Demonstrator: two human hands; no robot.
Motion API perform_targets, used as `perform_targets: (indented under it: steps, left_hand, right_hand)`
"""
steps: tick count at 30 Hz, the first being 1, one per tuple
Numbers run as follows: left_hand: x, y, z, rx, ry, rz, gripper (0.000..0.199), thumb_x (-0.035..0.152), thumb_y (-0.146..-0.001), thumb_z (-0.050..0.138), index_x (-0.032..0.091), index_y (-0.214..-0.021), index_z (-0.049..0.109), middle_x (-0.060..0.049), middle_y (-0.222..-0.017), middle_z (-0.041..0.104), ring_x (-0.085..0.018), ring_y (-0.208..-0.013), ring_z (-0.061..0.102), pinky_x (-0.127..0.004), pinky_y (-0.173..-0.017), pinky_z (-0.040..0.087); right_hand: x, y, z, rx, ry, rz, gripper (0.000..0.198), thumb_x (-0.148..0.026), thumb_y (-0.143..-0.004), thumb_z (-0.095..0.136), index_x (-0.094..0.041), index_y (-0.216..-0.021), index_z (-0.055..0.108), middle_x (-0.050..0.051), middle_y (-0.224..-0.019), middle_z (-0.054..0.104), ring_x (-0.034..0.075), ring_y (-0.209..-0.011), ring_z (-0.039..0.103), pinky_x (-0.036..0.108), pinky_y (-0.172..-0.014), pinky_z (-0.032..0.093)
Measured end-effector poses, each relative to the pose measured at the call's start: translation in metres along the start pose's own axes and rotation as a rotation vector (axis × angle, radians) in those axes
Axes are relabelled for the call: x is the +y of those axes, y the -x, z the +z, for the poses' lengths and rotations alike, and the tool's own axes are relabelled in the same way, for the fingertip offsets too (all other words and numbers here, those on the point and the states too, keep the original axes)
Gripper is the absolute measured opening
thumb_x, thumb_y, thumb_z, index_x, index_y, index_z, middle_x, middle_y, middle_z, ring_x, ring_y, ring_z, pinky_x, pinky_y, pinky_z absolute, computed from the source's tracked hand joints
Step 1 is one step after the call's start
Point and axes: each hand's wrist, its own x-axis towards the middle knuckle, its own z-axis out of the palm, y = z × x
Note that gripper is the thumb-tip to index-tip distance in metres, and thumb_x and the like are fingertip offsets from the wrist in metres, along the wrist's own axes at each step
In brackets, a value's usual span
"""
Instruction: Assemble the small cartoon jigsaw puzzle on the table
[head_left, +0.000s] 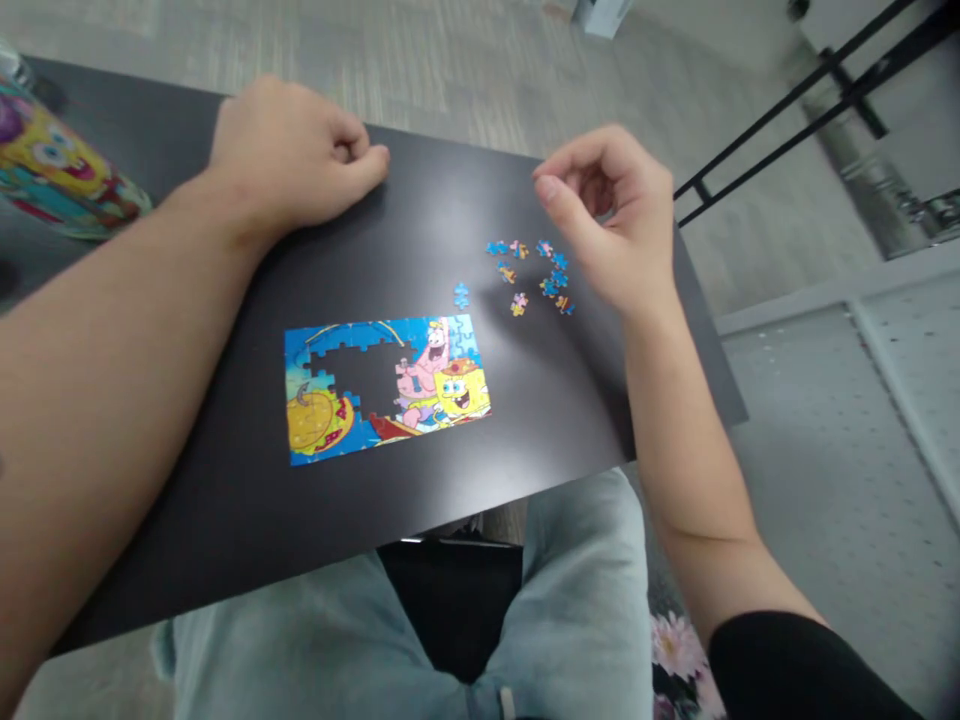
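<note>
A partly assembled cartoon jigsaw puzzle lies flat on the black table, with an unfilled gap in its upper left part. Several loose pieces are scattered to its upper right, and one blue piece sits just above the puzzle's top edge. My right hand hovers over the loose pieces with the fingers curled inward; whether it holds a piece is hidden. My left hand rests on the table's far side as a loose fist, holding nothing that I can see.
A colourful cartoon-printed puzzle container lies at the table's far left edge. My legs in light jeans are under the near edge. Black metal furniture legs stand on the floor at the far right.
</note>
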Motion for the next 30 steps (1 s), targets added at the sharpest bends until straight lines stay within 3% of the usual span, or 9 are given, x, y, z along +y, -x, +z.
perform_targets:
  steps: [3, 7, 10, 17, 22, 26, 30]
  left_hand:
    - [0.001, 0.000, -0.003, -0.030, -0.029, -0.022, 0.079, 0.071, -0.113, 0.044, 0.019, -0.139, 0.096, -0.020, -0.145, 0.093, -0.056, -0.150, 0.083, -0.062, -0.120, 0.065]
    - [0.000, 0.001, -0.005, -0.047, -0.044, -0.034, 0.076, 0.077, -0.114, 0.040, 0.024, -0.127, 0.093, -0.020, -0.144, 0.093, -0.054, -0.146, 0.083, -0.059, -0.118, 0.063]
    - [-0.001, 0.001, -0.006, -0.059, -0.054, -0.041, 0.073, 0.079, -0.114, 0.040, 0.026, -0.122, 0.090, -0.019, -0.142, 0.093, -0.054, -0.143, 0.083, -0.058, -0.116, 0.063]
    - [-0.001, 0.000, -0.005, -0.049, -0.034, -0.090, 0.065, 0.078, -0.111, 0.050, 0.028, -0.119, 0.090, -0.012, -0.144, 0.094, -0.048, -0.145, 0.083, -0.049, -0.118, 0.060]
    - [-0.004, 0.000, -0.003, -0.056, -0.044, -0.054, 0.074, 0.081, -0.112, 0.044, 0.028, -0.126, 0.094, -0.016, -0.140, 0.095, -0.053, -0.145, 0.082, -0.057, -0.116, 0.063]
    - [-0.003, 0.000, -0.003, -0.036, -0.032, -0.055, 0.074, 0.076, -0.111, 0.046, 0.025, -0.127, 0.096, -0.018, -0.141, 0.094, -0.056, -0.146, 0.083, -0.059, -0.118, 0.063]
    - [-0.001, -0.001, -0.003, -0.030, -0.043, -0.043, 0.071, 0.075, -0.112, 0.045, 0.024, -0.124, 0.094, -0.019, -0.139, 0.094, -0.056, -0.147, 0.083, -0.059, -0.119, 0.064]
  right_hand:
    - [0.011, -0.004, -0.015, -0.076, 0.188, 0.080, 0.027, -0.057, -0.120, 0.089, -0.030, -0.116, 0.090, 0.009, -0.114, 0.085, 0.031, -0.100, 0.073, 0.048, -0.102, 0.062]
    - [0.027, -0.006, -0.026, -0.260, 0.274, 0.111, 0.003, -0.030, -0.112, 0.090, -0.027, -0.113, 0.092, 0.011, -0.116, 0.087, 0.032, -0.103, 0.077, 0.050, -0.108, 0.062]
    - [0.036, -0.006, -0.027, -0.268, 0.309, 0.138, 0.013, -0.018, -0.109, 0.083, -0.025, -0.114, 0.093, 0.010, -0.116, 0.088, 0.030, -0.103, 0.077, 0.049, -0.108, 0.061]
    - [0.041, -0.006, -0.026, -0.327, 0.307, 0.200, 0.012, -0.020, -0.107, 0.085, -0.025, -0.114, 0.094, 0.009, -0.117, 0.090, 0.029, -0.100, 0.078, 0.047, -0.103, 0.062]
    - [0.043, -0.005, -0.031, -0.321, 0.305, 0.280, 0.008, -0.025, -0.104, 0.093, -0.025, -0.112, 0.092, 0.009, -0.115, 0.092, 0.030, -0.099, 0.080, 0.050, -0.105, 0.065]
    - [0.045, -0.004, -0.025, -0.359, 0.299, 0.263, 0.013, -0.026, -0.096, 0.101, -0.024, -0.106, 0.092, 0.012, -0.120, 0.092, 0.033, -0.105, 0.082, 0.054, -0.108, 0.068]
    - [0.043, -0.003, -0.020, -0.387, 0.275, 0.273, 0.007, -0.022, -0.096, 0.096, -0.025, -0.100, 0.091, 0.009, -0.108, 0.092, 0.033, -0.104, 0.083, 0.053, -0.109, 0.068]
